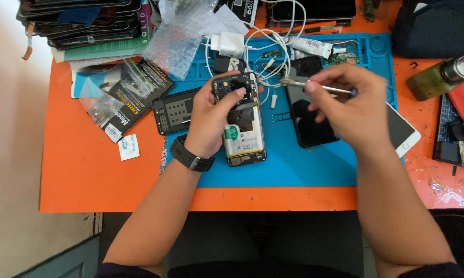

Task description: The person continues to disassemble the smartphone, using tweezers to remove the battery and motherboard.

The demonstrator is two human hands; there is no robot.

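An opened smartphone point(244, 135) with its battery and circuit board exposed lies on the blue work mat point(304, 170). My left hand point(211, 116) grips the phone's upper left side, thumb pressed on the board near the top. A black watch sits on that wrist. My right hand point(350, 105) holds a thin metal screwdriver point(314, 86), whose tip points left toward the phone's top edge. Under my right hand lie a black phone back cover point(306, 121) and a white phone point(404, 135).
The mat rests on an orange table point(88, 175). A black phone frame point(174, 110), packets point(121, 98) and a stack of screens point(82, 20) sit at the left. A white charger point(227, 44) with cables lies behind. A bottle point(440, 77) and tools are at the right.
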